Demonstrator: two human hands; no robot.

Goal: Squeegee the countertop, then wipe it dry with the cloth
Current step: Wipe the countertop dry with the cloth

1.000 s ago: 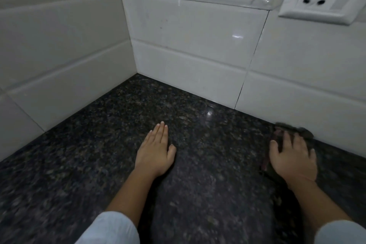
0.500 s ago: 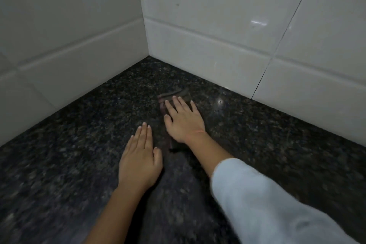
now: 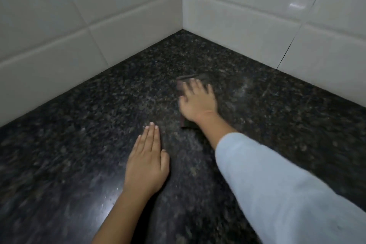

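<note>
Dark speckled stone countertop, one dark cloth spread flat on it.

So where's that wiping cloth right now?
In the head view, the dark brownish cloth lies mid-frame on the black speckled granite countertop, under the right hand, beyond the left hand.

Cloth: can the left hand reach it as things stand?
Probably yes. Only bare countertop lies between the left hand and the cloth, but the right hand presses flat on it, leaving just its edges free.

Right hand — with cloth — leftward
</note>
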